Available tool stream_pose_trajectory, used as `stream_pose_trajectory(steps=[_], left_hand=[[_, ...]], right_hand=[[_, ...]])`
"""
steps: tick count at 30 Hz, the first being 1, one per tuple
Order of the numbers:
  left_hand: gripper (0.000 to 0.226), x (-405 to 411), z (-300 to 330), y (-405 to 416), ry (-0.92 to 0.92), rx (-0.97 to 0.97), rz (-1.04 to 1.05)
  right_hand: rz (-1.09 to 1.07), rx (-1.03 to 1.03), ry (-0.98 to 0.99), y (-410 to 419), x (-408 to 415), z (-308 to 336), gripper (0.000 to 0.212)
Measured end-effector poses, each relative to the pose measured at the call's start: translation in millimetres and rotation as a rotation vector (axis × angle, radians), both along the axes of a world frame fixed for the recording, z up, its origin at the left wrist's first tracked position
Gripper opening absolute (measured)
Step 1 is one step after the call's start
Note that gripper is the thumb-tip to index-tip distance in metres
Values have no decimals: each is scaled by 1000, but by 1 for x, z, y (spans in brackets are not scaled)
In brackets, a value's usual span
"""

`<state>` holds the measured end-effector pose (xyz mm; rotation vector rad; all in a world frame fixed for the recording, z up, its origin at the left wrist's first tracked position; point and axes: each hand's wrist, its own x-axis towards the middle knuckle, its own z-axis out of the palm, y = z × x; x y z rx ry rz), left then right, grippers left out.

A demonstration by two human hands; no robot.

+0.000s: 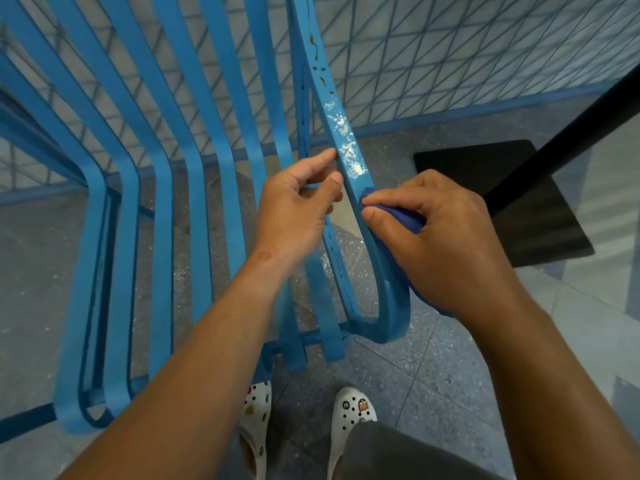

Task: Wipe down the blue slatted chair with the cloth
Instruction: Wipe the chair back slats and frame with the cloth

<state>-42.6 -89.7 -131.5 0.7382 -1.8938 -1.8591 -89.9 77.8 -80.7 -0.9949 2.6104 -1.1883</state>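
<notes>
1. A grey speckled tiled floor (pixel 433 368) is seen below, backed by a pale wall (pixel 485 46) crossed by a blue diamond grid, with a blue skirting strip along its foot.
2. The blue slatted chair (pixel 162 188) is spread across the left and middle of the view, its curved slats running from the top edge down towards the feet.
3. The left hand (pixel 294 206) is held at the inner side of the rightmost slat (pixel 341 133); the fingers are curled, with forefinger and thumb tips laid against the slat's edge, and whether it is actually pinched cannot be told.
4. White smeared patches are shown on that slat just above both hands, with darker marks higher up.
5. The dark blue cloth (pixel 401 216) is bunched in the right hand (pixel 443 237) and pressed against the slat's outer side, gripped between curled fingers and thumb.
6. White perforated clogs (pixel 349 417) with small charms are seen at the bottom, beside a dark grey trouser leg.
7. A black square base (pixel 540 220) with a black slanted post is placed on the floor at the right.
</notes>
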Motion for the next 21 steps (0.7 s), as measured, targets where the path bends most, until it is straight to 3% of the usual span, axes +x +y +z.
stream_pose_trajectory(steps=[4, 8, 14, 21], left_hand=[[33, 1, -6, -5, 23, -156, -40], [40, 6, -2, -12, 8, -286, -128], [48, 9, -4, -19, -13, -281, -205], [49, 14, 0, -22, 0, -176, -256]], right_hand=[[58, -1, 8, -12, -16, -1, 15], [67, -33, -136, -21, -42, -1, 17], [-64, 46, -18, 2, -33, 6, 18], [138, 174, -5, -16, -10, 14, 18]])
